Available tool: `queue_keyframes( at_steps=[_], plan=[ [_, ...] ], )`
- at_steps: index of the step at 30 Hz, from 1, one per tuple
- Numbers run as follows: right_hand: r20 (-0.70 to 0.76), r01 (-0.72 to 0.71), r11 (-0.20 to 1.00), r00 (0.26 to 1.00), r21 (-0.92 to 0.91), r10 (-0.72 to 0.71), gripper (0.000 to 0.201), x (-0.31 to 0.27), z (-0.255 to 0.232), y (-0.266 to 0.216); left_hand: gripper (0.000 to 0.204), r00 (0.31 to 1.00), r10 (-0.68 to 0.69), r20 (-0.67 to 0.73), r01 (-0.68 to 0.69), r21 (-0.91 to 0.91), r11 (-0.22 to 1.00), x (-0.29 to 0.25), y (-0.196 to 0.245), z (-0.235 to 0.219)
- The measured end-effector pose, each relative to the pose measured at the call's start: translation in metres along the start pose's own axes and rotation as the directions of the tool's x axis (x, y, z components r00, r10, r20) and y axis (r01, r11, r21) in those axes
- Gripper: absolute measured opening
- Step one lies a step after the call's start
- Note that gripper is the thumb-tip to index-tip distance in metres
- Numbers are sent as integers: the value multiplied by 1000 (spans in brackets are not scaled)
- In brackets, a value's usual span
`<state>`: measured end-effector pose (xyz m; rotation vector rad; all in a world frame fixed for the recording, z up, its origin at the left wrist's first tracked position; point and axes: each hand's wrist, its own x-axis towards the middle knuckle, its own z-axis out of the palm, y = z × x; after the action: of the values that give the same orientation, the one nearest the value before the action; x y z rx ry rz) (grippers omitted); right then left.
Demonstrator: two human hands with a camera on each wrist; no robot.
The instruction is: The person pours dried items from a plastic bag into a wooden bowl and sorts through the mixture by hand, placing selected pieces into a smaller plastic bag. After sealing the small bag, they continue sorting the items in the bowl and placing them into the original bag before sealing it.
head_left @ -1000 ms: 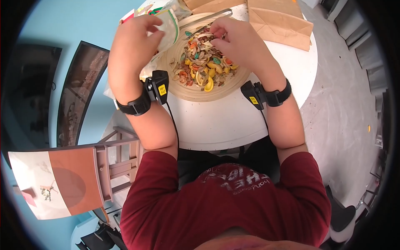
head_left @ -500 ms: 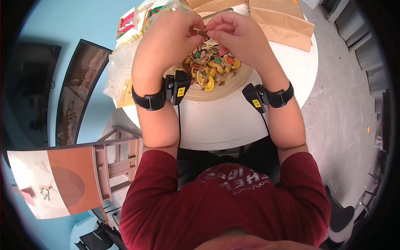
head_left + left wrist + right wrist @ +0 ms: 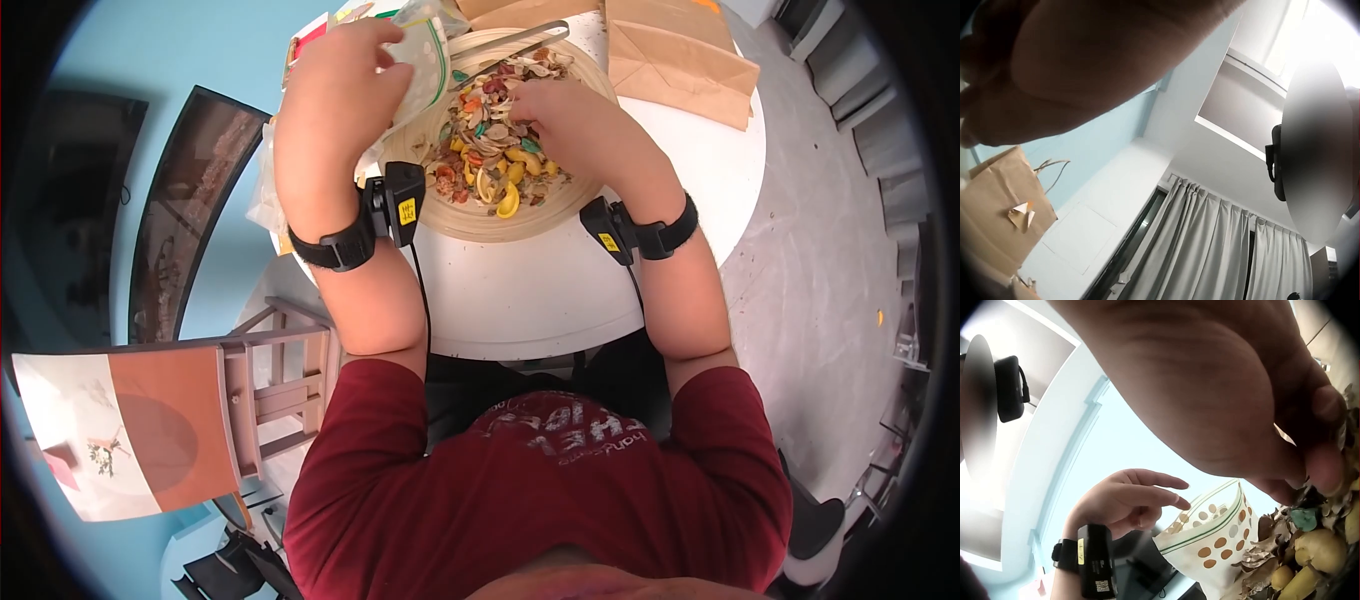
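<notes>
Over the mouth of a dotted zip bag (image 3: 425, 75) with a green seal, my left hand (image 3: 335, 100) hangs with loose, spread fingers. The right wrist view shows this hand (image 3: 1125, 500) just above the zip bag (image 3: 1222, 540), with nothing visible between its fingers. My right hand (image 3: 590, 135) reaches to the mixed dried pieces (image 3: 490, 140) heaped on a round wooden plate (image 3: 450, 225). Its bent fingertips touch brown, leafy bits beside yellow pieces (image 3: 1319, 550) in the right wrist view; whether they pinch any is unclear.
Metal tongs (image 3: 510, 38) lie across the plate's far side. A brown paper bag (image 3: 680, 65) lies at the table's back right, another piece of brown paper (image 3: 520, 12) behind the plate. Clear plastic (image 3: 265, 195) lies at the left edge. A wooden chair (image 3: 285, 390) stands at lower left.
My left hand first came in beside the right hand over the plate, then moved back left to the zip bag. My right hand has lowered its fingers to the heap.
</notes>
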<state>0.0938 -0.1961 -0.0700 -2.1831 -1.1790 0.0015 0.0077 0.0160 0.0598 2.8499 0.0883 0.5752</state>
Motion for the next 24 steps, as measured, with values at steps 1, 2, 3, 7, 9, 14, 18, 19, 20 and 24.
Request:
queue_keyframes(
  at_steps=[1, 2, 3, 7, 9, 14, 18, 19, 20, 24],
  plan=[
    [-20, 26, 1000, 999, 4, -26, 25, -1, 2, 1, 34, 999, 42, 19, -41, -61, 997, -1, 6, 2],
    [-41, 51, 999, 998, 7, -51, 25, -3, 4, 2, 32, 996, 86, 35, -81, -122, 989, -1, 11, 5],
    [-62, 77, 997, 995, 10, -76, 25, -3, 4, 2, 30, 992, 106, 64, -95, -148, 984, -2, 17, 7],
    [11, 25, 1000, 1000, -6, -25, 27, -1, -2, -4, 29, 975, 176, 138, -168, -64, 984, -2, 26, 21],
    [11, -17, 1000, 1000, 2, 17, 29, -1, -8, -11, 30, 967, 167, 194, -164, -34, 986, 0, 28, 29],
    [-103, 21, 981, 995, 193, -1, 31, 0, -21, -18, 29, 955, 239, 176, -236, -39, 971, 3, 28, 44],
    [-28, -70, 930, 996, 361, 86, 30, 1, -34, -28, 20, 959, 155, 236, -164, 19, 986, 10, 28, 46],
    [-2, -104, 908, 993, 407, 114, 30, 1, -37, -30, 17, 956, 101, 277, -111, 21, 994, 11, 28, 44],
    [56, -170, 868, 985, 467, 163, 29, 1, -42, -33, 16, 961, 122, 247, -127, 3, 992, 10, 28, 43],
    [-76, -125, 847, 979, 516, 191, 23, 1, -34, -28, 15, 987, 108, 122, -114, 43, 993, 8, 19, 28]
  ],
)
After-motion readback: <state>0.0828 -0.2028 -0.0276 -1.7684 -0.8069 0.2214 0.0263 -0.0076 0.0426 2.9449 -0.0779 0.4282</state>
